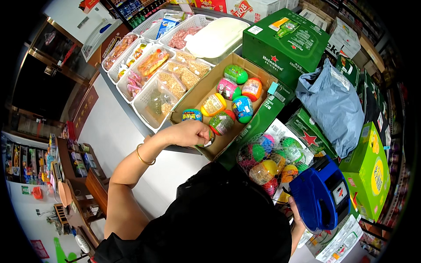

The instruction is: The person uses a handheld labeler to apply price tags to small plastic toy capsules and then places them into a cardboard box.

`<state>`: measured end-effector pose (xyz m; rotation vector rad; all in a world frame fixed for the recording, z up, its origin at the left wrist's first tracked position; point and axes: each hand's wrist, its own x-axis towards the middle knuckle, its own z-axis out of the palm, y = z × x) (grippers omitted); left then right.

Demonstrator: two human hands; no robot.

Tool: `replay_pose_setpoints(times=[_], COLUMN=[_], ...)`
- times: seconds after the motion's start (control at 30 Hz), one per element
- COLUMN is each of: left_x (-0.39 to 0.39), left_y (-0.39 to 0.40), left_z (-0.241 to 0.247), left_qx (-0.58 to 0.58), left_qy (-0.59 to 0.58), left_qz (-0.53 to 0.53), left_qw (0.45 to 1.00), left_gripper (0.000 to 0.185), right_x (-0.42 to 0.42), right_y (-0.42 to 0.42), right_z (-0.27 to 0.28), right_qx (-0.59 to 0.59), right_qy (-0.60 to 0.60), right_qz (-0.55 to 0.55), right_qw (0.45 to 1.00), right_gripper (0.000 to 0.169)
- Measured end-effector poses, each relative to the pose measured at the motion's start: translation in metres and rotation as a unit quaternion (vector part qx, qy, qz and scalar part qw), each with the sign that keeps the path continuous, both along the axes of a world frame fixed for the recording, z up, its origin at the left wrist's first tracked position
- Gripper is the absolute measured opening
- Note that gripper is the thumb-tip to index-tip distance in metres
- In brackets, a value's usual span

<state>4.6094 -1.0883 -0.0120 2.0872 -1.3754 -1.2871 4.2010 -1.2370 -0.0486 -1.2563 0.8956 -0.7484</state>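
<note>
Inside an open cardboard box [227, 144] lie several colourful printed plastic eggs, among them a yellow egg [213, 104], a blue and green egg [242, 109] and a red and green egg [222, 122]. My left hand [190, 133], with a gold bangle on the wrist, reaches over the near left corner of the box. Its fingers are on a partly hidden plastic egg [210, 138]. Low on the right, my right hand [297, 215] grips a blue handheld price label gun [319, 194]; most of that hand is hidden. Close by lies a mesh bag of plastic eggs [263, 164].
White plastic baskets [144, 115] of packaged snacks stand left of the box. Beyond it is a green Heineken carton [283, 42]. A grey-blue plastic bag [332, 105] and a lime-green carton [365, 174] sit on the right. A wooden desk [74, 203] stands at lower left.
</note>
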Motion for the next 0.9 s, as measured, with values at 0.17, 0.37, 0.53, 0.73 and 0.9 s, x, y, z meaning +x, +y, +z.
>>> replay_pose_setpoints(times=[0.17, 0.37, 0.53, 0.73, 0.9], left_x=[-0.004, 0.003, -0.009, -0.007, 0.026], left_y=[0.005, 0.003, -0.003, -0.002, -0.012], left_z=[-0.014, -0.002, -0.012, -0.023, -0.017], left_qx=[-0.065, -0.196, -0.196, -0.116, -0.246], left_qy=[-0.215, -0.122, -0.067, -0.241, -0.254], left_qz=[-0.013, 0.09, -0.069, -0.012, 0.086], left_qw=[0.974, 0.969, 0.976, 0.963, 0.931], left_gripper=[0.007, 0.013, 0.019, 0.037, 0.035], right_x=[-0.003, -0.005, -0.002, 0.003, 0.0], right_y=[0.005, 0.008, 0.005, 0.0, 0.0], right_z=[0.001, 0.001, 0.002, 0.005, 0.006], right_qx=[0.006, 0.007, 0.0, -0.014, -0.02], right_qy=[0.002, 0.005, 0.0, -0.004, -0.005], right_qz=[0.006, 0.007, 0.001, -0.015, -0.031], right_qw=[1.0, 1.0, 1.0, 1.0, 0.999], right_gripper=[0.061, 0.06, 0.059, 0.058, 0.057])
